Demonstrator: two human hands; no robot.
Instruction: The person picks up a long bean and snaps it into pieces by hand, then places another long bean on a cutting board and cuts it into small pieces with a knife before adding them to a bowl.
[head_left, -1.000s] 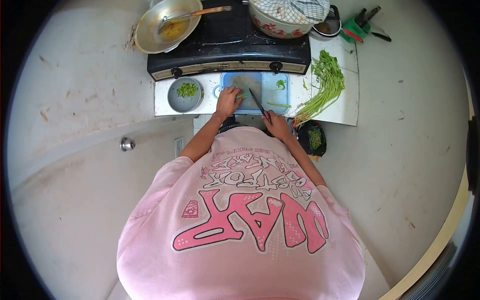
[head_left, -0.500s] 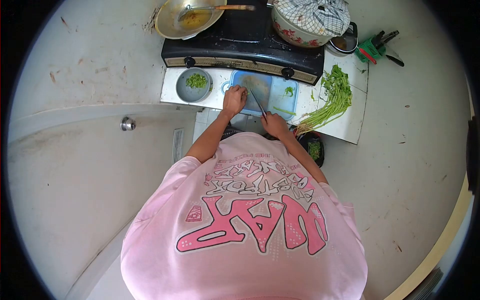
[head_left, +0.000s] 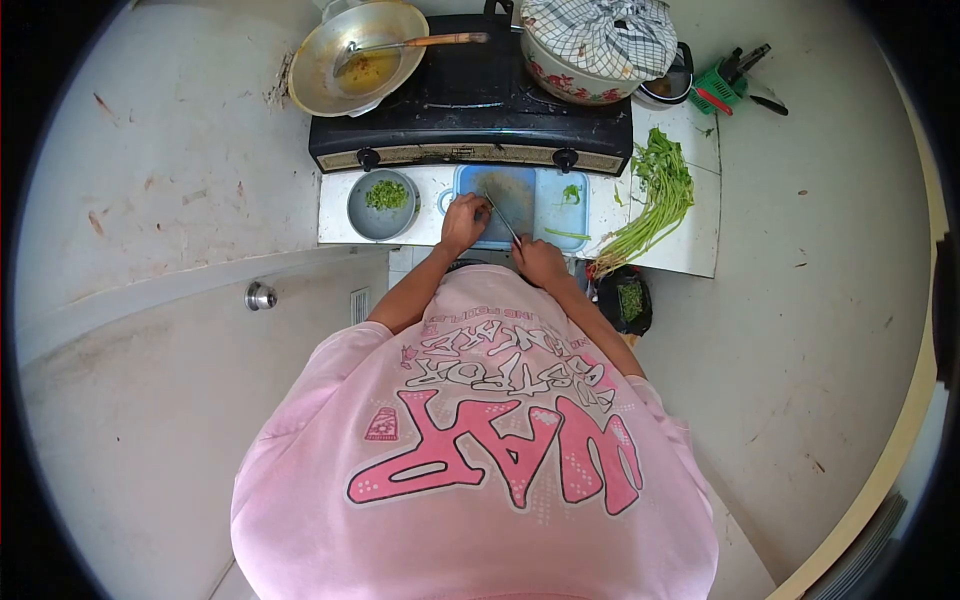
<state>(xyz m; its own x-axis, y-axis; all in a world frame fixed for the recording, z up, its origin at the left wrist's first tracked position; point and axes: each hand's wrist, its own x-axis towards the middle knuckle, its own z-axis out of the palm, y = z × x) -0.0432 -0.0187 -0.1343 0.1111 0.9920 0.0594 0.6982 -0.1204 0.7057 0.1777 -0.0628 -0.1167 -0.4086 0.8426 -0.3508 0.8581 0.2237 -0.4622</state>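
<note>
On the blue cutting board (head_left: 553, 215), my left hand (head_left: 465, 222) rests at the near left with its fingers curled together. What they pinch is too small to make out. My right hand (head_left: 541, 262) grips a knife (head_left: 502, 218) at the board's near edge. Its blade slants up and left across the board, close beside my left fingertips. A cut leaf piece (head_left: 571, 194) and a green stalk (head_left: 568, 235) lie on the board's right part. Left of the board stands a grey bowl (head_left: 357, 212) holding chopped greens (head_left: 386, 194).
Behind the board is a black gas stove (head_left: 465, 122) with a wok (head_left: 300, 75) and a cloth-covered pot (head_left: 580, 88). A bunch of leafy greens (head_left: 662, 195) lies at right. Farther right stands a green basket (head_left: 718, 85) with knives. A dark bag (head_left: 640, 325) hangs below the counter.
The camera view has tilted, so the counter appears lower in the picture. The knife has shifted left and slightly away from me, nearer my left fingers. My left hand keeps its place.
</note>
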